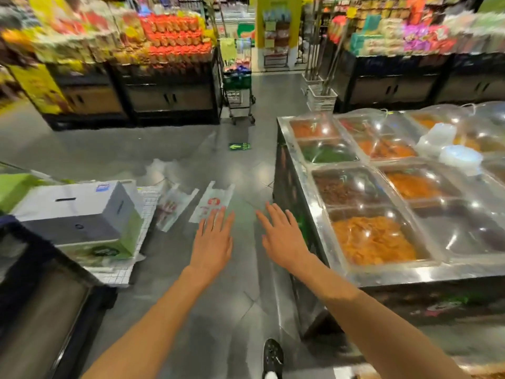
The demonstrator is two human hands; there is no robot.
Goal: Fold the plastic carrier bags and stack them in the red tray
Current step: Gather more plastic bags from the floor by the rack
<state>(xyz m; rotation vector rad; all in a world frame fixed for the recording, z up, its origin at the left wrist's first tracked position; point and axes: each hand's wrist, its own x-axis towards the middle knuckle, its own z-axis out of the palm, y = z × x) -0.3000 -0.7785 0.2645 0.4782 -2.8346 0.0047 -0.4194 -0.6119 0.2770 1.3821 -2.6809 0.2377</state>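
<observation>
Two white plastic carrier bags with red print lie flat on the grey shop floor. One bag (211, 202) lies just beyond my left hand (214, 237), and another bag (173, 206) lies to its left beside a stack of boxes. A third pale bag (161, 166) shows blurred farther back. Both arms reach forward above the floor with fingers spread and straight. My left hand's fingertips overlap the near end of the first bag. My right hand (281, 236) hovers to the right of it and holds nothing. No red tray is in view.
A steel deli counter (297, 170) with domed clear lids over food pans stands on the right. Cardboard boxes (82, 214) on a white crate stand at left, a dark cabinet (41, 296) nearer. A shopping trolley (240, 86) and produce shelves stand ahead. My shoe (272, 356) shows below.
</observation>
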